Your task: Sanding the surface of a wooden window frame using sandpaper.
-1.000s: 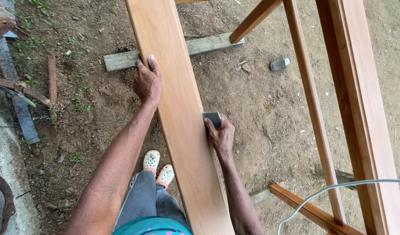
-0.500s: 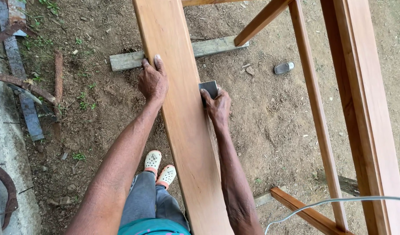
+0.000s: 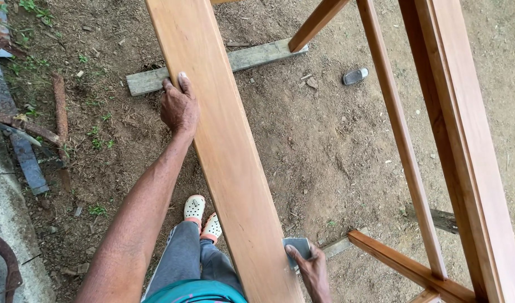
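A long, smooth reddish-brown wooden plank (image 3: 224, 140) runs from the top of the view down to my body, raised above the dirt ground. My left hand (image 3: 179, 106) grips its left edge, thumb on the top face. Low at the plank's right edge, my right hand (image 3: 311, 269) presses a small grey piece of sandpaper (image 3: 297, 247) against the side of the plank.
A wooden frame (image 3: 459, 146) of the same colour stands on the right, with slanted braces (image 3: 403, 264). A weathered board (image 3: 240, 62) lies on the dirt beyond. Rusty metal bars (image 3: 22, 146) and a concrete edge are at left. My feet (image 3: 201, 216) are under the plank.
My right hand slid the sandpaper along the plank's right edge, first away, then back close to my body. My left hand kept its grip on the left edge.
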